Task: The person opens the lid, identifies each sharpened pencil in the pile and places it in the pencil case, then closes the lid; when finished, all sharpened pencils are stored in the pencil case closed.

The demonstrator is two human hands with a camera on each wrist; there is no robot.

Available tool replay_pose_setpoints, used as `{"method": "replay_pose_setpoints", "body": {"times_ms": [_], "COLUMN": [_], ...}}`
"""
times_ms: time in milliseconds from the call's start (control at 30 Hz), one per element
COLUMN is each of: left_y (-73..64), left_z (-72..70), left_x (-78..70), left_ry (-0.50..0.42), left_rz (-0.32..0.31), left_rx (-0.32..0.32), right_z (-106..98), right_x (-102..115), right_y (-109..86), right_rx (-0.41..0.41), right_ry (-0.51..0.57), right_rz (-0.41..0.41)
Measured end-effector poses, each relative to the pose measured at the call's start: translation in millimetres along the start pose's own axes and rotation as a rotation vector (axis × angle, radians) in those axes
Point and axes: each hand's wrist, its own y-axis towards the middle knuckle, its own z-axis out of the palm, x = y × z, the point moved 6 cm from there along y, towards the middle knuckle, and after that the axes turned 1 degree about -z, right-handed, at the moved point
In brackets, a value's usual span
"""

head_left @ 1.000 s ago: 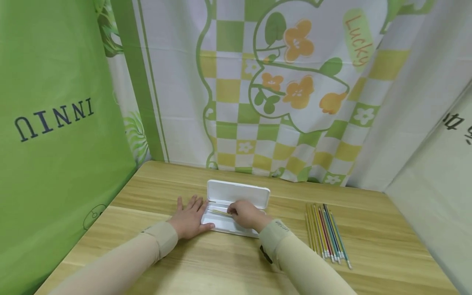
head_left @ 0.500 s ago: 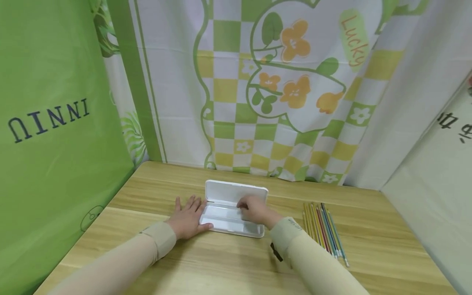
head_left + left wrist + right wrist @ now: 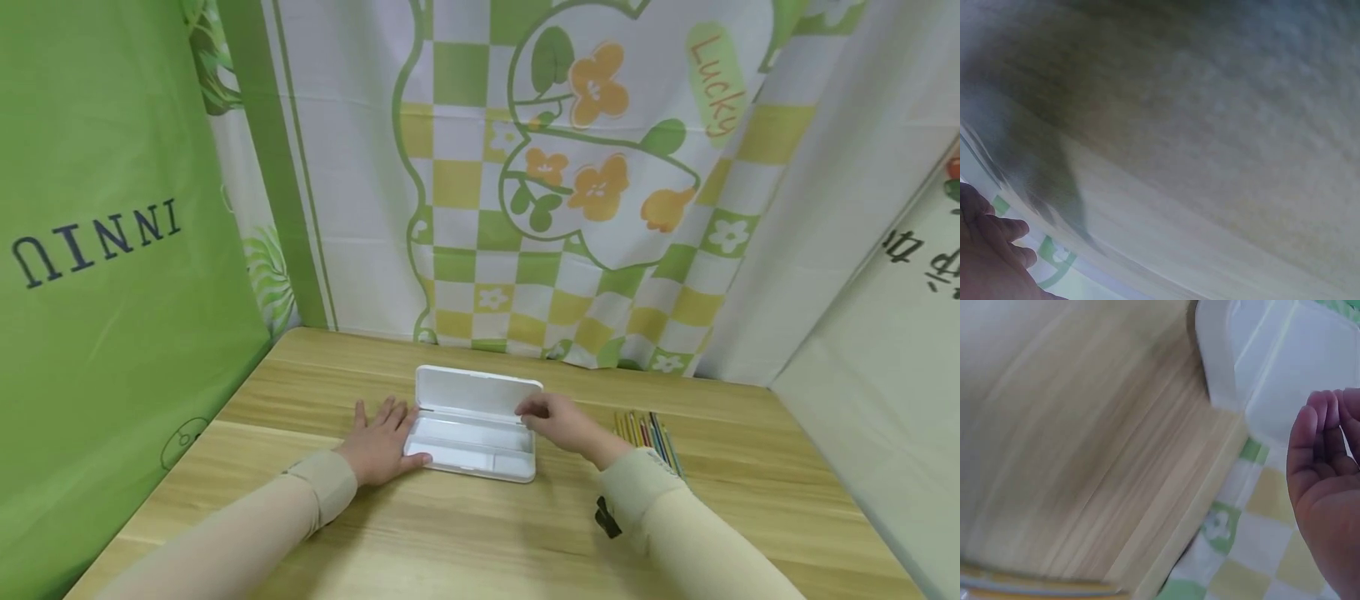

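Observation:
A white pencil case (image 3: pixel 468 479) lies on the table with its lid (image 3: pixel 477 392) up and bare compartments facing me. My left hand (image 3: pixel 377 446) is spread flat at its left end, thumb along the front corner; in the left wrist view its fingers (image 3: pixel 1013 231) show at the lower left edge. At the right end of the case hovers my right hand (image 3: pixel 562 423), fingers loosely bent beside the lid's corner. The right wrist view shows those fingers (image 3: pixel 1305 428) bent toward the thumb, with no object visible between them.
Several pencils (image 3: pixel 651 433) lie side by side on the wooden table (image 3: pixel 450 550), right of the case and partly behind my right sleeve (image 3: pixel 675 517). A patterned curtain (image 3: pixel 480 208) hangs along the table's back edge. Green fabric (image 3: pixel 112 350) stands at the left.
My right hand has moved right from inside the case to its right end. The yellow pencil seen in the case a second ago is out of sight. My left hand stays in place.

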Motion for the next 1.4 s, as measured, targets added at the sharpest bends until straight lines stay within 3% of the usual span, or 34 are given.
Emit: {"method": "replay_pose_setpoints", "body": {"times_ms": [100, 233, 367, 500, 600, 767, 933, 1133, 1300, 1400], "left_y": [-1.0, -3.1, -3.8, -2.2, -0.5, -1.0, -2.0, -1.4, -2.1, -3.1], "left_z": [-1.6, -6.0, -7.7, -3.8, 0.9, 2.5, -1.7, -0.1, 0.3, -1.7], "left_x": [-0.8, -3.9, -5.2, -2.8, 0.1, 1.0, -1.4, 1.0, 0.8, -0.5], "left_ry": [0.001, -0.007, -0.015, -0.013, -0.009, -0.017, -0.032, -0.036, -0.029, -0.041], "left_rz": [0.002, 0.004, 0.003, 0.005, 0.000, -0.004, -0.001, -0.005, -0.009, -0.010], "left_rx": [0.008, 0.017, 0.019, 0.011, 0.004, -0.001, 0.002, 0.001, 0.011, 0.017], "right_z": [-10, -25, -43, -63, -73, -75, -73, -67, -62, -58], "right_x": [-9, -28, -52, -73, -83, -95, -108, -114, -105, -97], "right_y": [-13.2, -31.5, -46.6, -56.1, -61.1, -68.7, -71.3, -67.3, -63.4, -60.7], "right_rx": [0.029, 0.034, -0.023, -0.098, -0.135, -0.173, -0.202, -0.193, -0.176, -0.129], "right_ry": [0.051, 0.017, -0.044, -0.131, -0.066, 0.173, 0.251, 0.151, 0.073, -0.069], "right_rz": [0.054, 0.125, 0.227, 0.276, 0.307, 0.388, 0.461, 0.523, 0.484, 0.444]}}
